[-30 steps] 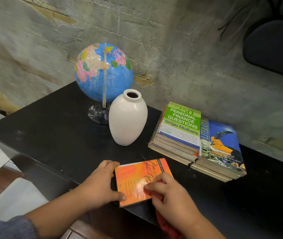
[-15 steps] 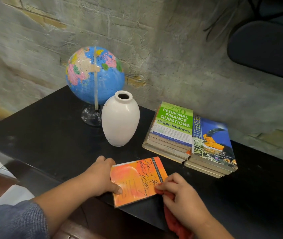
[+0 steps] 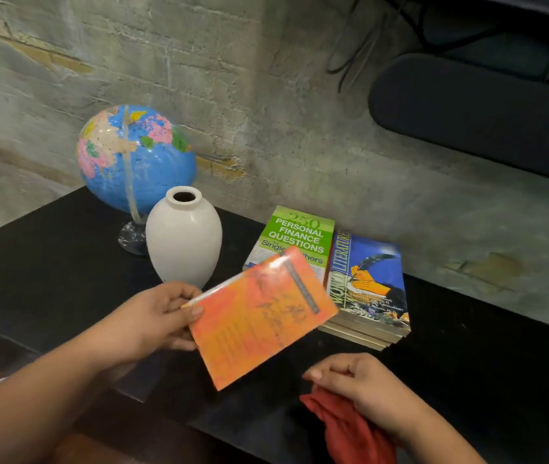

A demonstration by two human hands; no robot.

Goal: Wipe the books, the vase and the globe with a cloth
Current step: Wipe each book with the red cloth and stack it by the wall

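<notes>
Black table against rough grey brick wall. Left hand grips orange book, raised; right hand clutches red cloth.

We see the black desk bearing a globe, a white vase just beside it, and a green-topped book stack touching a blue-topped stack.

On the worktop the globe stands behind the vase, two book stacks to their right, the book in my left hand before those.
</notes>
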